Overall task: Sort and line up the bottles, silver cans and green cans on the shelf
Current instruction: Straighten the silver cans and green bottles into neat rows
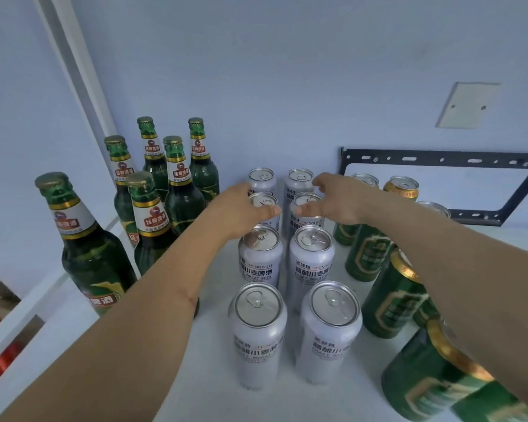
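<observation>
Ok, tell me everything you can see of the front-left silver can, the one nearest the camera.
The front-left silver can stands upright on the white shelf, nearest the camera in the left of two silver columns. It looks like matte pale metal with a shiny lid, its pull tab flat and unopened. Dark Chinese lettering and partly readable English text run around its side. Nothing visibly touches it: a narrow gap separates it from the neighbouring can, and neither hand is on it.
</observation>
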